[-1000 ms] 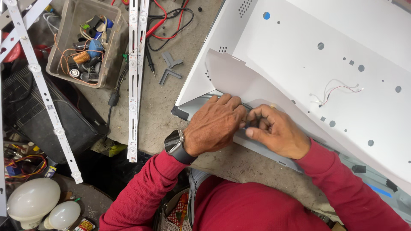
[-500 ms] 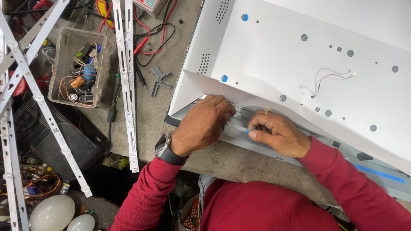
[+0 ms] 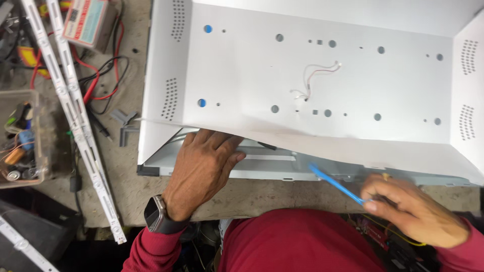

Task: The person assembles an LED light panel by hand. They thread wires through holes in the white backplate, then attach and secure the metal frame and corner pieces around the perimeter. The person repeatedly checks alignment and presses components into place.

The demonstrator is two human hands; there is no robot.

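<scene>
A large white reflector sheet with holes and a thin wire lies over a grey metal panel frame on the workbench. My left hand, with a watch on its wrist, presses flat on the frame's near edge, fingers slipped under the sheet's lifted rim. My right hand is at the lower right, off the frame, and pinches a thin blue tool whose tip points up-left under the sheet's edge.
Two white LED strips run diagonally at the left. A clear box of small electronic parts stands at the far left, red and black wires and a small boxed device behind. Grey plastic pieces lie beside the sheet.
The view has shifted right and closer. My right hand has pulled back from the frame's edge toward the lower right with the blue tool. My left hand has opened flat on the frame.
</scene>
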